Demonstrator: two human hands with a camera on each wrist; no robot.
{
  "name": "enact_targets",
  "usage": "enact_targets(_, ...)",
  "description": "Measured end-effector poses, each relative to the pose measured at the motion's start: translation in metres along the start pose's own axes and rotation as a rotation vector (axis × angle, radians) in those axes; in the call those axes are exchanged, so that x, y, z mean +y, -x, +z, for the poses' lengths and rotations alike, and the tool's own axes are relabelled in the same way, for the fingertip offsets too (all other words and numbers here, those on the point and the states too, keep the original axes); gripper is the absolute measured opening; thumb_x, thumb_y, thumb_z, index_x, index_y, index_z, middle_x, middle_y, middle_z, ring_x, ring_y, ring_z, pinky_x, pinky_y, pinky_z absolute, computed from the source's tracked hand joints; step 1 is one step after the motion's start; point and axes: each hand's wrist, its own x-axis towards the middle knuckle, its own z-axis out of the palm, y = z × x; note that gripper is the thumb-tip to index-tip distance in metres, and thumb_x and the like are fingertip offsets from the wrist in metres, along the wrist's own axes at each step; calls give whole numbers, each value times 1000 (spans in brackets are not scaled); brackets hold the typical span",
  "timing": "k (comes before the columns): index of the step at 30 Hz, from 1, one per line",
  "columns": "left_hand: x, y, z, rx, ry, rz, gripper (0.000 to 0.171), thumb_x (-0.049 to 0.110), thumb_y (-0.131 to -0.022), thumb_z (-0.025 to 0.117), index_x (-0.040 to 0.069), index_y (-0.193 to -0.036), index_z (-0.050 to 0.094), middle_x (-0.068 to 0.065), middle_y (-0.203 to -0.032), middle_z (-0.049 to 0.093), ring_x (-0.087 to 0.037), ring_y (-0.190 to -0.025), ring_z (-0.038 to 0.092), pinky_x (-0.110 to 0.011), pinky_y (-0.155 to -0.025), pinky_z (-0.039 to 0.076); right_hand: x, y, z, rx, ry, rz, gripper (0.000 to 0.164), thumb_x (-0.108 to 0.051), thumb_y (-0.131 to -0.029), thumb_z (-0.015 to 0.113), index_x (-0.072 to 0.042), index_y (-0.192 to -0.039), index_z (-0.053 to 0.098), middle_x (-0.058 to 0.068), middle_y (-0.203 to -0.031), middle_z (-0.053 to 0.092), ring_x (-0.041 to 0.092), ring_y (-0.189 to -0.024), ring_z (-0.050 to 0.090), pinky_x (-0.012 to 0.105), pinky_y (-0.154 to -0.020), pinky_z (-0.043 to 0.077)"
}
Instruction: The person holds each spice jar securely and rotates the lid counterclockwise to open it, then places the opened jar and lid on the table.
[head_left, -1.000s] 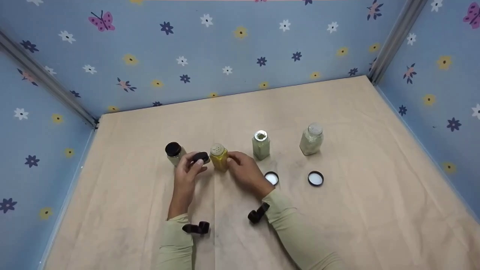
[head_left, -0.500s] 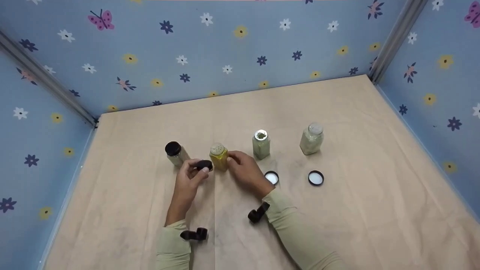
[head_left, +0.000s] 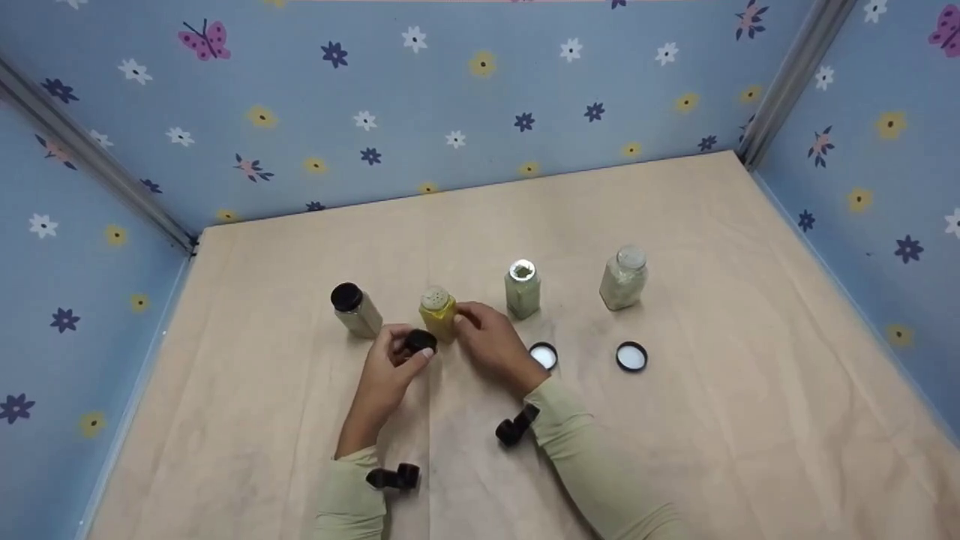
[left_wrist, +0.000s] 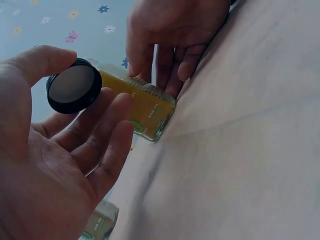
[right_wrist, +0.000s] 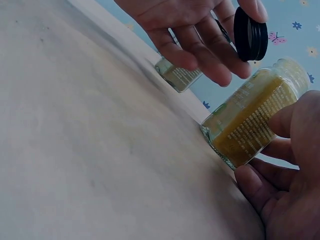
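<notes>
My left hand (head_left: 384, 375) pinches a black screw lid (head_left: 421, 342) between thumb and fingers. In the left wrist view the lid's pale lining (left_wrist: 73, 85) faces the camera. Just beyond it stands a glass spice jar (head_left: 437, 321) of yellow powder, upright, its perforated shaker top uncovered. The right hand (head_left: 491, 341) holds this jar from its right side, thumb against the glass in the right wrist view. The lid is apart from the jar, on its near left. Left of both stands another spice jar (head_left: 361, 316) wearing a black cap.
To the right stand a jar of green contents (head_left: 523, 296) with a torn silver seal and a jar of pale contents (head_left: 622, 285). Two black lids lie lining-up on the cloth, one beside the right wrist (head_left: 544, 355), one further right (head_left: 631, 356). Flowered panels enclose the table.
My left hand has drawn the black lid toward the near side and slightly right, tilting it. More of the capped jar shows. The right hand and the yellow jar stay put.
</notes>
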Motion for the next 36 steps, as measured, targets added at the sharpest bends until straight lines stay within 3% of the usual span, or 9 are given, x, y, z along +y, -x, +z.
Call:
enact_targets(6,5,5,7,-41,-126,-8,39,8,-91,73,0,-125,55,-12,-114,67,-21,-106,61,-35,-92,49,0,0,1,5,10,-10,35,-26,-103,53,-9,-131,65,4,-130,65,18,-124,56,33,-107,41)
enact_targets(14,-7,4,9,-97,-339,34,39,21,-90,76,11,-126,63,-2,-106,67,-17,-98,61,-40,-89,49,0,1,2,-4,6,-5,36,-26,-104,52,-9,-133,64,5,-130,65,19,-124,56,34,-107,42)
enact_targets(19,-6,4,10,-137,-428,103,41,22,-91,75,12,-129,64,0,-103,65,-17,-93,61,-41,-85,52,-1,1,0,-2,41,-29,36,-25,-105,52,-6,-134,63,7,-132,64,20,-126,56,35,-107,41)
enact_targets(26,-4,6,10,-124,-652,191,48,28,-89,76,19,-134,65,-3,-96,56,-19,-82,53,-36,-72,43,0,1,1,-11,42,-31,36,-25,-105,52,-6,-134,62,7,-132,64,20,-125,56,35,-106,42)
enact_targets(31,-3,6,11,-125,-715,190,52,27,-88,77,17,-137,64,-6,-96,54,-17,-79,48,-35,-70,40,0,0,1,-3,34,-23,36,-26,-105,52,-8,-133,63,6,-131,64,19,-124,56,35,-106,42)
enact_targets(36,-3,6,12,-142,-760,180,54,27,-85,79,13,-134,64,-6,-100,58,-18,-87,52,-39,-76,45,0,0,0,-1,28,-15,37,-27,-104,52,-8,-134,63,6,-132,64,20,-126,56,36,-108,41)
